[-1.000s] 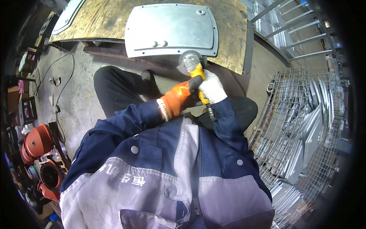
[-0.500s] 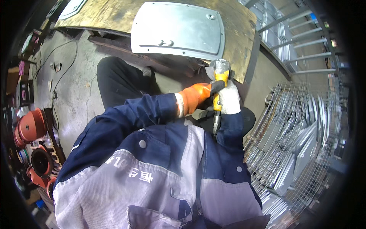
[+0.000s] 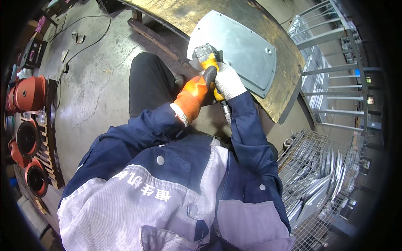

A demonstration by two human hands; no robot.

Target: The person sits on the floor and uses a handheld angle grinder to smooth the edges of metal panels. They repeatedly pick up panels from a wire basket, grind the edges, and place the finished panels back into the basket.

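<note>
Both my gloved hands are closed around a yellow air-powered angle grinder (image 3: 209,61), its hose fitting pointing back toward my body. My left hand (image 3: 191,95), in an orange glove with dark fingertips, wraps the grinder's body from the left. The right hand (image 3: 230,82), in a white glove, grips it from the other side. A light grey metal panel (image 3: 243,52) with rounded corners and small holes along its rim lies flat on a wooden workbench (image 3: 288,69). The grinder's head is at the panel's near left edge; the disc's contact with it cannot be made out.
At the right stands a wire basket (image 3: 307,175) filled with flat metal parts. Behind it is a metal rack (image 3: 331,79) with more sheet parts. Red round housings (image 3: 31,94) sit on pallets at the left. A dark cable (image 3: 83,48) crosses the concrete floor.
My hands and the grinder have moved left along the panel's near edge, away from its right corner. The whole view has turned, so bench and panel now appear slanted and further right.
</note>
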